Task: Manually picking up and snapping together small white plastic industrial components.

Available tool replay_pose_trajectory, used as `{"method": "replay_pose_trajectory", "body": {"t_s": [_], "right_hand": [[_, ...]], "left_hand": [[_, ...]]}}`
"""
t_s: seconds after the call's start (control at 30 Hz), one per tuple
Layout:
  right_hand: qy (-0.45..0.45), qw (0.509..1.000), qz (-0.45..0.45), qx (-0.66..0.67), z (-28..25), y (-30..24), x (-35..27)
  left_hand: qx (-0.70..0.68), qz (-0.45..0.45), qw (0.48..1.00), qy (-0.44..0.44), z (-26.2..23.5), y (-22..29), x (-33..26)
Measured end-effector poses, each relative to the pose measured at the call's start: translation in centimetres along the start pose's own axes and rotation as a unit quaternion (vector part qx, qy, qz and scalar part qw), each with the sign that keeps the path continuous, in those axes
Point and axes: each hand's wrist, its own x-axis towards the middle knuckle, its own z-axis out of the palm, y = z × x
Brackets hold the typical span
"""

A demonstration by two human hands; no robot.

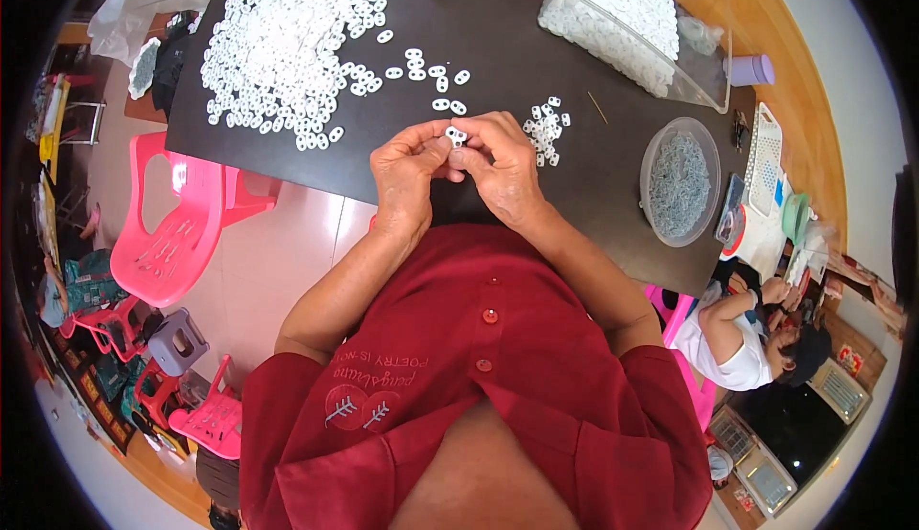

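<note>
Near the table's front edge, my left hand [404, 174] and my right hand [504, 161] meet, fingers closed in a pinch. Between the fingertips they hold a small white plastic piece [457, 135] with dark holes; fingers cover part of it, so I cannot tell whether it is one part or two joined. Several loose white oval two-hole pieces [441, 84] lie just beyond my hands. A wide heap of the same pieces [278, 46] spreads over the table to the left. Close by my right hand sits a small cluster of white pieces [544, 132].
A round tub [682, 181] of grey metal bits stands on the dark table [613, 171] at right. Clear bins [632, 27] of white pieces are at the back. A thin stick [597, 106] lies right. Pink chairs [177, 219] are left; another person [732, 338] sits right.
</note>
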Motion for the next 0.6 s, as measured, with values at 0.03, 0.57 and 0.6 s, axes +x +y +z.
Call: {"method": "replay_pose_trajectory", "body": {"t_s": [0.03,0.57,0.6], "right_hand": [[0.008,1.0,-0.021,-0.006,0.0,0.1,0.0],[0.046,0.998,-0.052,0.0,-0.1,-0.2,-0.3],[0.041,0.998,-0.057,0.002,-0.2,-0.3,-0.2]], "left_hand": [[-0.013,-0.007,1.0,0.01,0.2,0.2,-0.1],[0.048,0.036,0.997,-0.051,-0.8,0.6,-0.2],[0.044,0.039,0.997,-0.059,-0.7,0.7,-0.2]]}}
